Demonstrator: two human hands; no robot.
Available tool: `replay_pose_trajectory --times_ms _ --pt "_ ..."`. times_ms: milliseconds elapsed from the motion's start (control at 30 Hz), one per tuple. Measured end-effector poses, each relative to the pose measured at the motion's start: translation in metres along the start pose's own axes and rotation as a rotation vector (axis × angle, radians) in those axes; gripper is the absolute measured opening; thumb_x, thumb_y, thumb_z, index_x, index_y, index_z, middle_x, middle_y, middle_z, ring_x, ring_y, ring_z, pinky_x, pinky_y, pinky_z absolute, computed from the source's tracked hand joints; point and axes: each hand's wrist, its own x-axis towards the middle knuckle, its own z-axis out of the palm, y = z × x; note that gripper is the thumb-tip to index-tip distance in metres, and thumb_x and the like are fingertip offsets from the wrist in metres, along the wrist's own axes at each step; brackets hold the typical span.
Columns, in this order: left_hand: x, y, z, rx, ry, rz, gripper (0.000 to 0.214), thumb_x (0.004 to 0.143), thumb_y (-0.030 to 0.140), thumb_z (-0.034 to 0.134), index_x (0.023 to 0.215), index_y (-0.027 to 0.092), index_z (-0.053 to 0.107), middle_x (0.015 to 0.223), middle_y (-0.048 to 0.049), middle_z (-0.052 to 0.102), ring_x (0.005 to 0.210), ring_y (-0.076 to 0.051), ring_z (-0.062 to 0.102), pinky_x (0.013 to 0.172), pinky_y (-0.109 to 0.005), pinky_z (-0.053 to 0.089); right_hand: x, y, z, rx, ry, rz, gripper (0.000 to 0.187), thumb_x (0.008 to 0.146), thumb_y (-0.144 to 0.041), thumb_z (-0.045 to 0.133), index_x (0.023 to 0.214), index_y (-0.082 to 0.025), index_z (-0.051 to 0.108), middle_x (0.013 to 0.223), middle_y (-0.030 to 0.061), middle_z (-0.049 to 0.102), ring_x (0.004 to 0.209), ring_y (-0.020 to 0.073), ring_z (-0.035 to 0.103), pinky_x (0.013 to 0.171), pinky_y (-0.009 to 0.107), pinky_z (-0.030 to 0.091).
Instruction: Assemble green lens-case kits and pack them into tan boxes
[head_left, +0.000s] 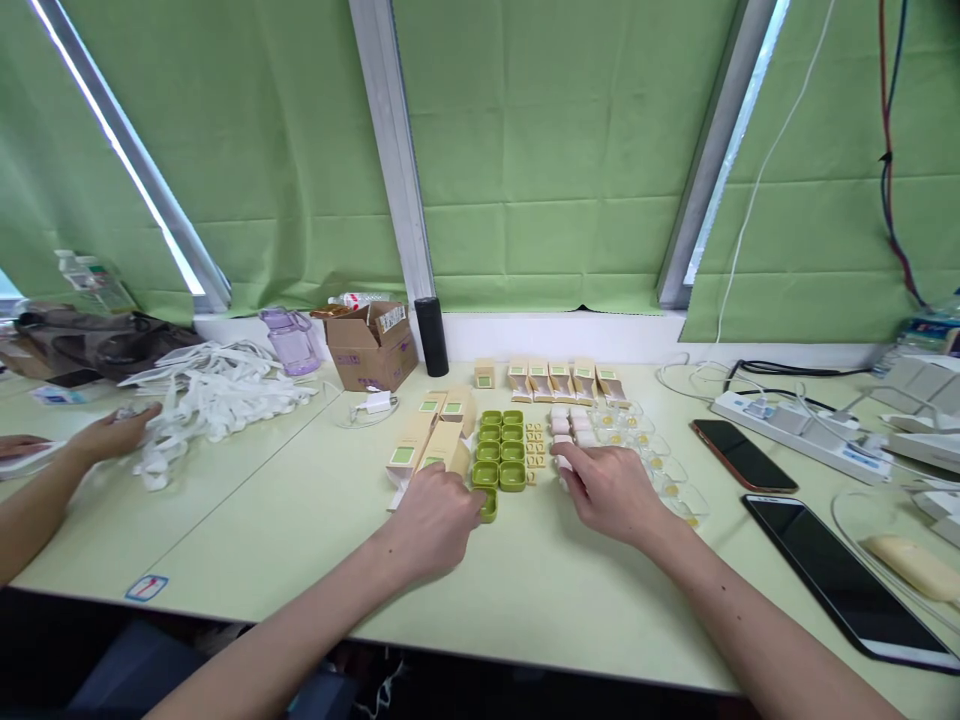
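My left hand [437, 520] is closed, its thumb and fingertips at the edge of the nearest small green square dish [490, 507]. That dish lies at the front of two columns of matching green dishes [513, 474]. My right hand [611, 490] is closed at the near end of the white blocks [560, 426]; its fingertips pinch a white block, mostly hidden by the fingers. Between the dishes and blocks lie small yellow square pieces [531, 449]. Clear plastic covers [670, 470] stand right of my right hand, and beige boxes [448, 447] lie beyond my left hand.
Open beige cartons [559, 382] stand at the back. A cardboard box [373, 348], a black cylinder [431, 337] and a purple bottle [290, 341] are behind left. Phones [742, 455] and a power strip [799, 435] lie right. Another person's hand [120, 432] is near white straps [217, 395].
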Motion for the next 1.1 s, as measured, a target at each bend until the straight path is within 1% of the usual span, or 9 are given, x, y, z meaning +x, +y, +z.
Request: replay_pose_trajectory --times_ms 133,233,367,533,633,800,933,1033,1100 --pt "0.0 0.003 0.01 -0.057 0.078 0.038 0.018 0.085 0.018 0.068 0.069 0.024 0.068 0.056 -0.0052 0.06 0.058 -0.024 0.059 0.069 -0.038 0.045 0.0 0.0 0.0 0.01 -0.001 0.002 0.019 0.097 -0.017 0.053 0.11 -0.021 0.065 0.071 0.0003 0.073 0.058 0.0177 0.061 0.058 0.033 0.016" --pt "0.009 0.008 0.0 -0.036 0.137 0.104 0.019 0.087 0.014 0.065 0.069 0.023 0.064 0.06 -0.0043 0.062 0.059 -0.022 0.057 0.068 -0.037 0.042 -0.001 0.0 0.0 0.044 0.036 -0.003 0.02 0.097 -0.016 0.052 0.111 -0.021 0.066 0.073 0.0004 0.074 0.06 0.018 0.063 0.058 0.032 0.02" --pt "0.034 0.014 -0.018 0.137 0.243 0.201 0.02 0.08 0.002 0.061 0.076 0.021 0.061 0.064 -0.0031 0.064 0.065 -0.021 0.058 0.066 -0.035 0.036 -0.001 -0.001 0.004 0.094 0.144 -0.041 0.029 0.098 -0.015 0.052 0.123 -0.02 0.064 0.086 0.0037 0.078 0.067 0.0198 0.068 0.059 0.031 0.03" --pt "0.073 0.014 -0.019 0.206 0.399 0.221 0.023 0.081 0.0 0.059 0.089 0.021 0.066 0.069 -0.0022 0.065 0.072 -0.021 0.059 0.067 -0.036 0.032 -0.001 0.002 0.009 0.183 0.297 -0.038 0.051 0.101 -0.018 0.05 0.152 -0.017 0.044 0.113 0.0122 0.077 0.087 0.0242 0.074 0.068 0.032 0.05" --pt "0.085 0.016 -0.012 0.165 0.479 0.231 0.026 0.085 0.001 0.057 0.096 0.021 0.069 0.068 -0.0018 0.064 0.073 -0.021 0.058 0.066 -0.038 0.031 0.0 0.004 0.011 0.233 0.364 -0.009 0.053 0.105 -0.023 0.05 0.156 -0.019 0.039 0.122 0.0146 0.075 0.092 0.0256 0.073 0.072 0.036 0.057" --pt "0.081 0.019 0.001 0.112 0.585 0.297 0.019 0.101 0.015 0.054 0.102 0.022 0.071 0.073 -0.0048 0.068 0.078 -0.023 0.058 0.069 -0.039 0.033 0.002 0.004 0.016 0.304 0.408 0.004 0.044 0.108 -0.03 0.053 0.151 -0.022 0.047 0.116 0.0127 0.076 0.086 0.0244 0.073 0.073 0.038 0.061" --pt "0.074 0.016 0.011 0.013 0.659 0.329 0.019 0.104 0.021 0.056 0.112 0.024 0.072 0.072 -0.0038 0.067 0.08 -0.023 0.06 0.071 -0.038 0.037 0.001 0.001 0.022 0.387 0.426 -0.011 0.037 0.109 -0.03 0.052 0.145 -0.021 0.052 0.117 0.013 0.078 0.08 0.0214 0.074 0.072 0.037 0.063" --pt "0.072 0.015 0.017 -0.128 0.756 0.353 0.031 0.102 0.015 0.057 0.129 0.026 0.069 0.078 -0.0036 0.068 0.088 -0.024 0.062 0.077 -0.039 0.043 0.001 -0.002 0.022 0.483 0.41 0.005 0.035 0.108 -0.032 0.054 0.141 -0.022 0.055 0.113 0.0113 0.078 0.07 0.0184 0.072 0.067 0.035 0.063" --pt "0.07 0.015 0.02 -0.231 0.794 0.389 0.045 0.1 0.012 0.058 0.143 0.025 0.061 0.086 -0.0049 0.071 0.092 -0.025 0.062 0.08 -0.04 0.048 0.002 -0.006 0.02 0.593 0.404 0.034 0.034 0.106 -0.034 0.057 0.139 -0.023 0.056 0.113 0.0104 0.078 0.072 0.0186 0.074 0.066 0.035 0.064"
